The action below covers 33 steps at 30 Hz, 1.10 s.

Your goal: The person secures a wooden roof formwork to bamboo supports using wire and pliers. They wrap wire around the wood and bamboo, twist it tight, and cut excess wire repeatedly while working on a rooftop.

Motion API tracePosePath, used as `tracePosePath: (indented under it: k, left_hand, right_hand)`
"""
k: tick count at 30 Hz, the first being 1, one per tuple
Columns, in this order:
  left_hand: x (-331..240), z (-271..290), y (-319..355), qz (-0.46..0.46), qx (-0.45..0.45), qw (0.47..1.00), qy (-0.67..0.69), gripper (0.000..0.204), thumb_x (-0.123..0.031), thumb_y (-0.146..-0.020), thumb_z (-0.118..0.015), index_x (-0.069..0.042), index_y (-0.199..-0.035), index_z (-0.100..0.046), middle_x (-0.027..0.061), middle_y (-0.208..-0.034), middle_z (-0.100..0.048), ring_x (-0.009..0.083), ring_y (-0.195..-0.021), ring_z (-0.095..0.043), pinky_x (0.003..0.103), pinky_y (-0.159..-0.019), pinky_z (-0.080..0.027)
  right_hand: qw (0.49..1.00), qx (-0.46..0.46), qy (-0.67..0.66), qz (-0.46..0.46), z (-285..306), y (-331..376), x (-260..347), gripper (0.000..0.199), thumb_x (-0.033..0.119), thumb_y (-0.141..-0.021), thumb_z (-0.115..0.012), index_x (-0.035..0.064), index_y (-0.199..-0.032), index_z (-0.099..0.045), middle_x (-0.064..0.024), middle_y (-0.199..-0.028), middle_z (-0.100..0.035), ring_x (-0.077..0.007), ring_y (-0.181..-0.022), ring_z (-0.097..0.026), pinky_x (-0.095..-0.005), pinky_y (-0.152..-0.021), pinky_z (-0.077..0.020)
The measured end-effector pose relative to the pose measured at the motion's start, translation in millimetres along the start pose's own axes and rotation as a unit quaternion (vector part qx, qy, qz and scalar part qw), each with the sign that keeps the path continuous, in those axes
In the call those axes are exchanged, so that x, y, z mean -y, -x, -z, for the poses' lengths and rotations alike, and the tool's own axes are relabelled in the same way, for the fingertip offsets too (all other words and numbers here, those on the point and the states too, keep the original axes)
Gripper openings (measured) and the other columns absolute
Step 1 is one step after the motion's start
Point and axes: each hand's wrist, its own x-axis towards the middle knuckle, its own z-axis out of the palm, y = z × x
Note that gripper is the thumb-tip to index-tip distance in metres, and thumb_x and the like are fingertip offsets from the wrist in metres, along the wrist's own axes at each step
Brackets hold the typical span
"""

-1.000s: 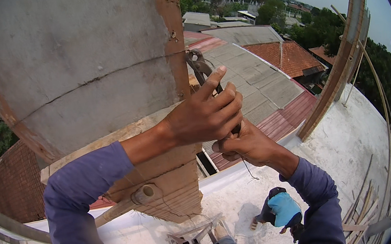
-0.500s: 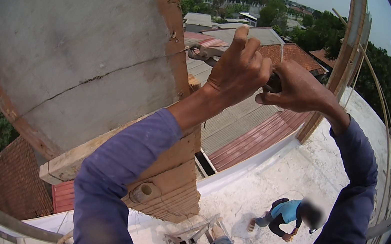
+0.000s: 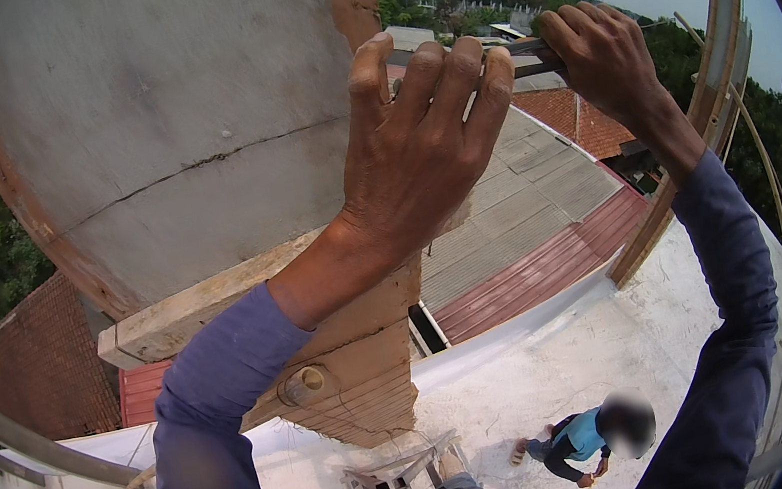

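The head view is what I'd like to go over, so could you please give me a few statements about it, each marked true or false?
1. The right hand grips a metal tool. True.
2. The left hand wears a glove. False: the left hand is bare.
3. A thin dark wire runs across the grey panel. True.
4. The co-worker is at the picture's upper left. False: the co-worker is at the lower right.
5. The person's sleeves are yellow. False: the sleeves are purplish blue.
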Motion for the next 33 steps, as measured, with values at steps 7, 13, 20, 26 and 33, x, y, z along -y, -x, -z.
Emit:
tracePosePath:
  k: [7, 13, 20, 26, 33]
  left_hand:
    - [60, 19, 36, 0.019, 0.116, 0.993, -0.019, 0.027, -0.018, -0.079, -0.085, -0.011, -0.102, -0.073, 0.0017, -0.099, -0.067, 0.0186, -0.091, -0.061, 0.038, -0.085, -0.042]
    - [62, 7, 43, 0.007, 0.059, 0.998, 0.008, 0.017, -0.01, -0.08, -0.081, -0.01, -0.093, -0.07, 0.0013, -0.09, -0.062, 0.0194, -0.086, -0.057, 0.038, -0.079, -0.042]
    - [56, 0, 45, 0.033, -0.008, 0.999, -0.008, 0.021, -0.01, -0.081, -0.083, -0.01, -0.098, -0.071, 0.0036, -0.097, -0.064, 0.0206, -0.09, -0.057, 0.038, -0.082, -0.043]
    - [68, 3, 48, 0.041, 0.012, 0.998, 0.04, 0.022, -0.008, -0.08, -0.084, -0.01, -0.099, -0.074, 0.0036, -0.098, -0.063, 0.021, -0.094, -0.059, 0.036, -0.082, -0.045]
    - [65, 5, 47, 0.041, 0.019, 0.998, 0.037, 0.02, -0.009, -0.08, -0.084, -0.01, -0.097, -0.073, 0.0033, -0.098, -0.063, 0.0212, -0.091, -0.058, 0.036, -0.082, -0.043]
  right_hand:
    - [0.994, -0.01, 0.008, 0.108, -15, -26, -34, 0.027, 0.024, -0.087, -0.077, 0.009, -0.103, -0.061, -0.0062, -0.085, -0.065, -0.0209, -0.079, -0.067, -0.0375, -0.072, -0.0575]
    - [0.998, 0.043, 0.034, 0.036, 4, 17, -10, 0.023, 0.021, -0.09, -0.076, 0.0083, -0.104, -0.062, -0.0073, -0.088, -0.067, -0.0195, -0.08, -0.069, -0.0357, -0.07, -0.0589]
    - [0.996, 0.058, -0.063, -0.006, 18, -19, -6, 0.005, 0.011, -0.09, -0.064, 0.0068, -0.093, -0.064, -0.0114, -0.092, -0.064, -0.0294, -0.082, -0.065, -0.0431, -0.07, -0.0545]
    - [0.97, 0.183, -0.154, -0.053, 1, 2, -6, 0.026, 0.028, -0.096, -0.068, 0.0056, -0.108, -0.065, -0.0085, -0.095, -0.067, -0.0227, -0.086, -0.068, -0.036, -0.072, -0.057]
    - [0.726, 0.55, -0.356, -0.208, 32, -2, 2, 0.068, 0.071, -0.095, -0.052, 0.0059, -0.082, -0.066, -0.0024, -0.066, -0.057, -0.0156, -0.057, -0.059, -0.0336, -0.051, -0.0496]
